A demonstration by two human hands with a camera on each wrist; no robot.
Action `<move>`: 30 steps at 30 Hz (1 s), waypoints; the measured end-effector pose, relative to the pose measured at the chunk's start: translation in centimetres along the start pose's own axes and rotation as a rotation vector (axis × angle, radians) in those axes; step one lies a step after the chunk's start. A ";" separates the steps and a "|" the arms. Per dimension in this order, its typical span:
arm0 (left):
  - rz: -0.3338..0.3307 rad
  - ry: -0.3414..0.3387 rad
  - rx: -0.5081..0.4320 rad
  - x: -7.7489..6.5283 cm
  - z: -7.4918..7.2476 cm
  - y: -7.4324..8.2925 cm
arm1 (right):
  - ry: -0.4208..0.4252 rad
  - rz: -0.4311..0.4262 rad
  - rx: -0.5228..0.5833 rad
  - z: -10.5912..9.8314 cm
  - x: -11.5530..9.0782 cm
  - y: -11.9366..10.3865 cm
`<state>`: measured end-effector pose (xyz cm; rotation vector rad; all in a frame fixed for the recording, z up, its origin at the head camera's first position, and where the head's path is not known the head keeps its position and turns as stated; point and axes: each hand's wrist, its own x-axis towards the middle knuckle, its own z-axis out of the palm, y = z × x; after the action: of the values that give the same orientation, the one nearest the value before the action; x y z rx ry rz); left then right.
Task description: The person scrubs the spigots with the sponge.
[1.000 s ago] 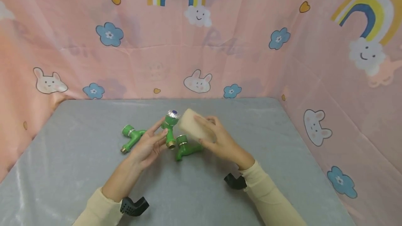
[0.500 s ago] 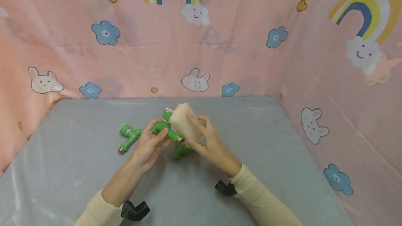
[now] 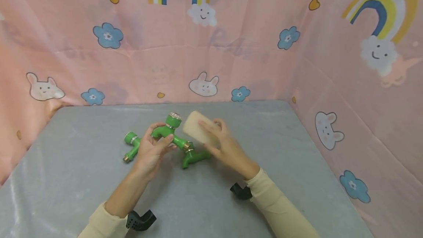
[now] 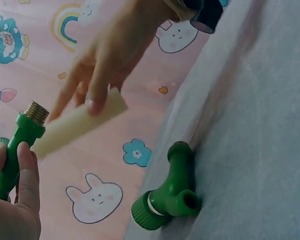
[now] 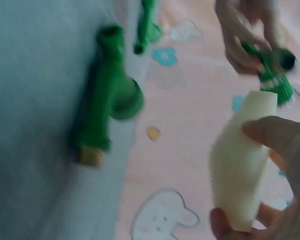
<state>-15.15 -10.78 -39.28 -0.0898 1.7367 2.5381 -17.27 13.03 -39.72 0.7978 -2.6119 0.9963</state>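
My left hand grips a green faucet with a shiny silver-topped knob and a brass threaded end, held up above the table. Its knob points up and the brass end slants toward the right. A cream-coloured sponge block is held by my right hand, thumb on one side and fingers on the other. In the head view the sponge sits just right of the faucet's knob, with a small gap between them. The right wrist view shows the sponge slightly bent under the grip.
A second green faucet lies on the grey cloth-covered table below the sponge. Another green faucet lies to the left, partly behind my left hand. A pink patterned curtain closes off the back and sides.
The held faucet has turned so its brass end swings to the right. The sponge moved over against the knob half a second ago and now stands slightly apart from it.
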 end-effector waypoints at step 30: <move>0.258 0.037 0.595 -0.3 -0.1 -0.1 | 0.168 -0.282 -0.081 -1.3 0.0 -1.2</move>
<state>-14.83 -10.85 -39.42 0.1271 2.5750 2.0477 -16.59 13.15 -38.07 0.9824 -2.3028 0.8329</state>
